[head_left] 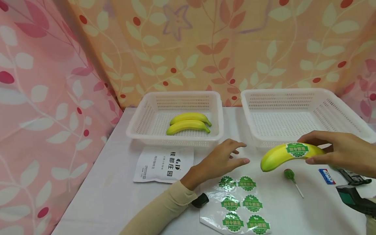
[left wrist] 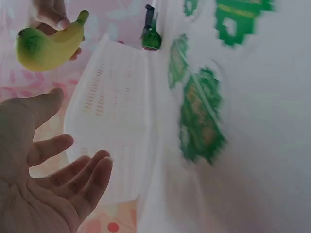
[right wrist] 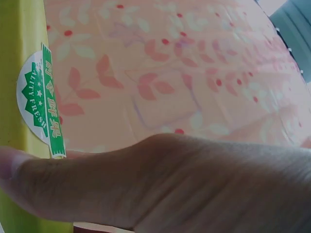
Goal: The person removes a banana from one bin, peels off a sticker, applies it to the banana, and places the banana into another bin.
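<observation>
My right hand [head_left: 342, 153] grips one end of a yellow banana [head_left: 274, 159], held above the table in front of the right basket. A green and white sticker [head_left: 297, 149] is on the banana's side; in the right wrist view part of the sticker [right wrist: 39, 102] stands off the peel, beside my thumb. My left hand [head_left: 221, 161] hovers left of the banana with fingers spread and nothing in them. Below it lies a sheet of green stickers [head_left: 230, 203]. Two more bananas [head_left: 188, 127] lie side by side in the left white basket [head_left: 176, 141].
The right white basket [head_left: 249, 120] stands at the back. A white coffee pouch [head_left: 164, 164] lies before the left basket. A green lollipop [head_left: 289, 174], a small blue packet [head_left: 326, 176] and a dark wrapper [head_left: 353, 178] are on the right. A patterned curtain [head_left: 191, 49] hangs behind.
</observation>
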Action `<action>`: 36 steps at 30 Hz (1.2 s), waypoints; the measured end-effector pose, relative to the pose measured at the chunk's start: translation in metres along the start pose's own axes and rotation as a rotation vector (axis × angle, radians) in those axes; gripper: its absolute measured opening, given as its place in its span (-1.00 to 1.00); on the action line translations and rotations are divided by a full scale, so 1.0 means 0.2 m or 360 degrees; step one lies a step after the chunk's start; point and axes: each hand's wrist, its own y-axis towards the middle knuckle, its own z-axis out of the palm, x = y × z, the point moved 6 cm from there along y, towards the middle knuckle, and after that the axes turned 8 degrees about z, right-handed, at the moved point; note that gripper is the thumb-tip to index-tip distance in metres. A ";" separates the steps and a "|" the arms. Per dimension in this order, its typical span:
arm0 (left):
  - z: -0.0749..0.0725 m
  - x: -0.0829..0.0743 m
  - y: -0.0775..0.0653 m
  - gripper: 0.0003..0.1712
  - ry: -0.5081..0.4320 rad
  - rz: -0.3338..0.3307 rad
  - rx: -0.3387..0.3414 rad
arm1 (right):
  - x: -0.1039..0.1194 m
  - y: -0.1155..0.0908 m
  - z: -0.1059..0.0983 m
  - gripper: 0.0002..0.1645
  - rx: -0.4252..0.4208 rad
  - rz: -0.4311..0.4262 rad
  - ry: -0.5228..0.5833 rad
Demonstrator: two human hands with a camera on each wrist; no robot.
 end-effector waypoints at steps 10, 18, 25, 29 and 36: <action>0.02 -0.06 0.23 -0.21 0.0017 -0.0055 -0.0242 | -0.08 0.01 -0.04 -0.19 -0.0090 0.0042 0.0066; 0.01 -0.02 0.30 -0.27 0.0130 -0.0141 -0.0333 | -0.08 0.03 -0.04 -0.16 -0.0100 0.0029 0.0048; 0.02 0.00 0.32 -0.30 0.0073 -0.0122 -0.0324 | -0.12 0.06 -0.08 -0.21 -0.0230 0.0028 0.0127; 0.02 0.00 0.32 -0.29 0.0048 -0.0097 -0.0321 | -0.13 0.12 -0.15 -0.24 -0.0284 0.0020 0.0130; 0.01 0.00 0.33 -0.28 0.0058 -0.0105 -0.0313 | -0.14 0.31 -0.26 -0.15 -0.0143 0.0036 0.0021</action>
